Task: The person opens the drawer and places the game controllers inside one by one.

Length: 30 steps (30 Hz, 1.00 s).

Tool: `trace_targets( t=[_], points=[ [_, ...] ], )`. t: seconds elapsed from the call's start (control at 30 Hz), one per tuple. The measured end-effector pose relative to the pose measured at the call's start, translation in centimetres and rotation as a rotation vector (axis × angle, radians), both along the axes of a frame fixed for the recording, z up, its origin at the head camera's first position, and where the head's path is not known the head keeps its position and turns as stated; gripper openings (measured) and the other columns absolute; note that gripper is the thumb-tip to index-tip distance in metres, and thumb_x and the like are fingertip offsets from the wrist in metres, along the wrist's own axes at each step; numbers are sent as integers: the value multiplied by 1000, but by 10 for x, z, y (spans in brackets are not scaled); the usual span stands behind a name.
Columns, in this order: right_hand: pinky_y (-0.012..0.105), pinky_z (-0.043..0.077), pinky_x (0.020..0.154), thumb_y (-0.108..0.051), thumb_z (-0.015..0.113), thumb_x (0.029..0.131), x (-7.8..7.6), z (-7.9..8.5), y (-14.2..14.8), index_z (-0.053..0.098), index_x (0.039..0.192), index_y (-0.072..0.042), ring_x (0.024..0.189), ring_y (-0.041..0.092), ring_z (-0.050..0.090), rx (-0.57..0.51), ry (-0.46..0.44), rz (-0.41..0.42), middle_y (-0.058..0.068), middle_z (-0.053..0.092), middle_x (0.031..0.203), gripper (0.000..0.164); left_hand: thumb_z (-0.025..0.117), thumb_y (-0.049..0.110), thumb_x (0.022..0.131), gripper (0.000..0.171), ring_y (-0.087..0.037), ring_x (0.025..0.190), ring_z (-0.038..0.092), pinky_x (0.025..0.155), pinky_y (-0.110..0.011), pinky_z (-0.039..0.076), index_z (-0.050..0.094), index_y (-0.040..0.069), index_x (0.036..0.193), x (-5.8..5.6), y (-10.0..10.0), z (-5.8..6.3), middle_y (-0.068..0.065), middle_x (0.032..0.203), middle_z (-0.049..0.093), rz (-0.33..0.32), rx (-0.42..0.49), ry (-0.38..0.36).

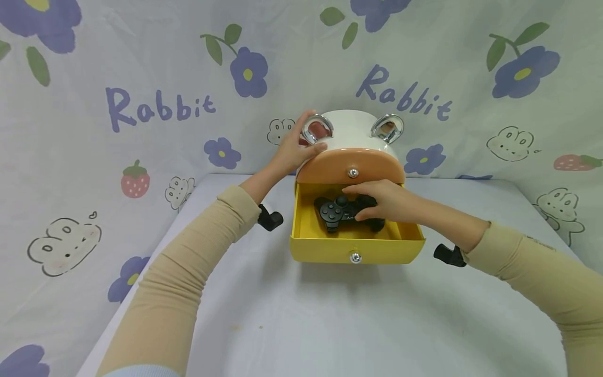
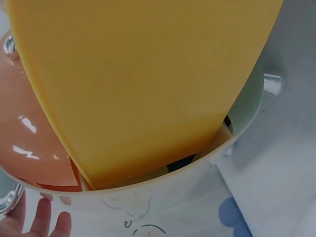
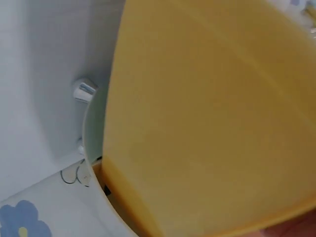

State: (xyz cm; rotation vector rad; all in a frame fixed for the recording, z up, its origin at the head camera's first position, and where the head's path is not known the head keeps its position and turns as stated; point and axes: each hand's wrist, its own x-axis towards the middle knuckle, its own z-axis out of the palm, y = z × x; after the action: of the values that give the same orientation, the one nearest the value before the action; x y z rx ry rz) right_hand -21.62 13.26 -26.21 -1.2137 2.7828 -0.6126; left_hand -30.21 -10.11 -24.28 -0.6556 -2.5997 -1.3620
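A small frog-like drawer cabinet [image 1: 350,128] has a white domed top and silver ears. Its lower yellow drawer [image 1: 358,250] is pulled out and holds a black game controller [image 1: 346,214]. My left hand [image 1: 297,146] holds the cabinet's upper left side around the ear, thumb in front; several of its fingers [image 2: 42,217] show beside the cabinet in the left wrist view. Over the right half of the controller reaches my right hand [image 1: 388,201], thumb and fingers apart; whether it touches the controller I cannot tell. The drawer's underside fills most of both wrist views.
Above the yellow drawer, an orange upper drawer [image 1: 350,162] with a silver knob is shut. The cabinet stands on a white-covered table [image 1: 358,324] near a patterned cloth backdrop [image 1: 292,68]. Silver feet [image 2: 272,84] jut from the cabinet's base.
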Motion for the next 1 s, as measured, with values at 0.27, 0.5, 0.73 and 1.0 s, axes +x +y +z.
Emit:
trace_targets(
  t=[0.27, 0.5, 0.73, 1.0],
  points=[
    [43, 46, 90, -16, 73, 77, 30, 21, 9, 55, 125, -3, 106, 29, 57, -112, -80, -51, 11, 60, 119, 53, 67, 30, 83, 77, -27, 107, 50, 90, -42, 43, 20, 28, 145, 2, -1, 1, -6, 142, 36, -12, 6, -2],
    [35, 51, 78, -16, 72, 78, 63, 28, 14, 58, 121, -6, 92, 20, 61, -183, -102, -44, 4, 65, 103, 47, 67, 33, 83, 78, -26, 106, 50, 90, -41, 43, 19, 30, 145, 2, -1, 1, -5, 142, 35, -8, 4, -11],
    [22, 51, 65, -19, 71, 79, 88, 16, 16, 58, 120, -7, 76, 7, 59, -171, -164, -28, 0, 64, 91, 45, 66, 32, 83, 77, -25, 104, 50, 88, -40, 44, 20, 29, 145, 1, -1, 0, -6, 141, 37, -14, 3, 0],
    [18, 46, 56, -21, 68, 81, 105, -19, 11, 58, 119, -10, 63, 1, 48, -160, -186, -19, -6, 63, 84, 40, 67, 30, 83, 77, -26, 103, 51, 88, -39, 44, 20, 26, 145, 0, -1, -1, -7, 141, 37, -21, 18, 14]
  ],
)
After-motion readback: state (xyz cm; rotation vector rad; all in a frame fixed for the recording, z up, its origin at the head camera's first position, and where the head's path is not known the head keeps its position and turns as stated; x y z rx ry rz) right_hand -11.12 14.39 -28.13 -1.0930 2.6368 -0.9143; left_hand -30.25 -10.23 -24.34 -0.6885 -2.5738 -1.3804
